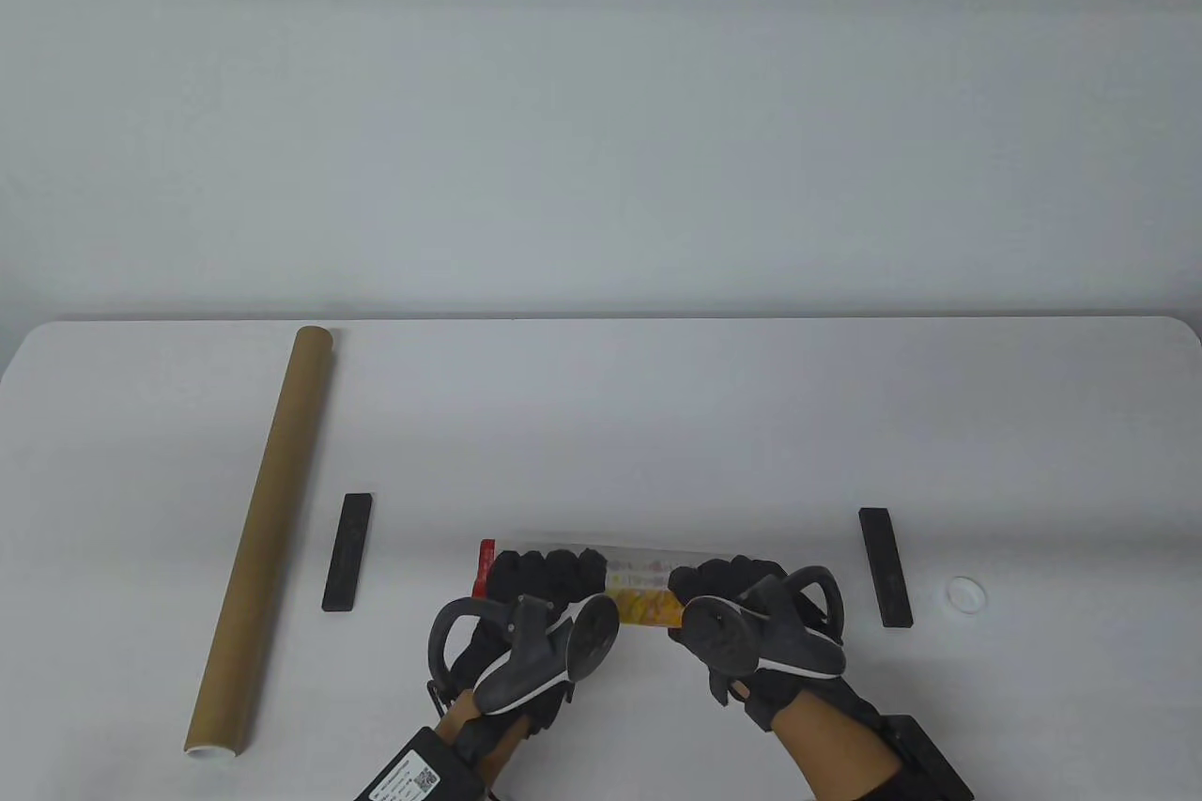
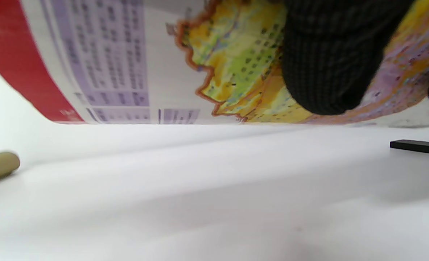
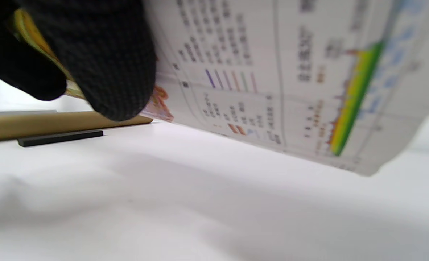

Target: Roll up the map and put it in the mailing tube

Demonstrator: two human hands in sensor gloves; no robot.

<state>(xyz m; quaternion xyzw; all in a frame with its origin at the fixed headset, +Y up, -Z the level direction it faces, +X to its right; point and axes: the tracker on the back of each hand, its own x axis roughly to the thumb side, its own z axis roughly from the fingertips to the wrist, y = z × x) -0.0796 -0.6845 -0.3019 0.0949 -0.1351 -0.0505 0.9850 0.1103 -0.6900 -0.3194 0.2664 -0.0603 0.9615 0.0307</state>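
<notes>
The map [image 1: 639, 590] is rolled into a short cylinder lying across the table near the front edge, with a red band at its left end. My left hand [image 1: 540, 580] grips the roll's left part and my right hand [image 1: 742, 585] grips its right part. The left wrist view shows the roll [image 2: 134, 65] with a gloved finger [image 2: 330, 54] pressed on it. The right wrist view shows the roll's printed legend [image 3: 272, 79] under my fingers [image 3: 102, 58], held a little above the table. The brown mailing tube [image 1: 268, 529] lies at the left, running front to back, apart from both hands.
Two black bar weights lie on the white table, one at the left [image 1: 346, 551] beside the tube, one at the right [image 1: 886, 566]. A small white cap [image 1: 966, 593] lies at the far right. The table's far edge [image 1: 601, 320] meets a grey wall.
</notes>
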